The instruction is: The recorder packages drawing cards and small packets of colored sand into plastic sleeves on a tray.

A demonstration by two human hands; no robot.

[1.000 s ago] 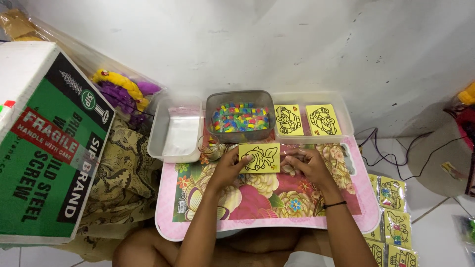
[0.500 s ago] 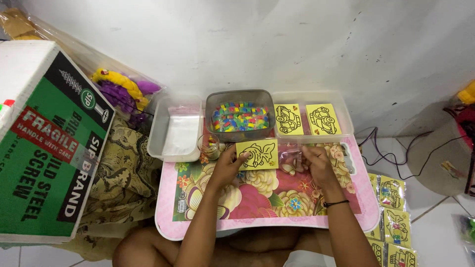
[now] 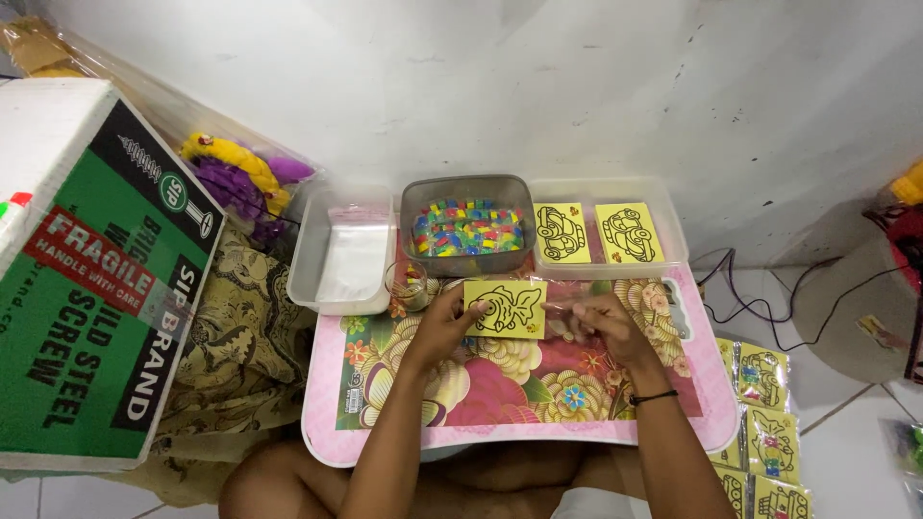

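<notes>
**Yellow Card Held Over a Floral Lap Table**

White tiled floor and a scuffed white wall frame a low pink table (image 3: 327,437) with a bright floral top, set over the person's crossed legs.

Nearest the camera, both forearms reach forward across the flowers. The left hand (image 3: 444,322) pinches the left edge of a small yellow card (image 3: 506,308) printed with a black fish outline, fingers closed on it. The right hand (image 3: 594,325) meets the card's right edge, fingers curled around something small; what it grips cannot be told. The card sits just above the tabletop, near its far edge, and its outline looks uncoloured.

Just beyond, a small clear cup (image 3: 411,285) stands beside the left hand. Farther back, 3 containers line the wall: a clear tray of plastic sleeves (image 3: 346,252), a grey tub of mixed coloured pieces (image 3: 468,227), and a clear tray (image 3: 673,226) holding 2 more yellow cards (image 3: 596,233) with car outlines, also blank.

On the floor to the right lie several packed cards (image 3: 764,423) in sleeves, judged finished, while the 3 open cards appear yet to be handled. A green and white carton (image 3: 87,279) stands far left.
</notes>
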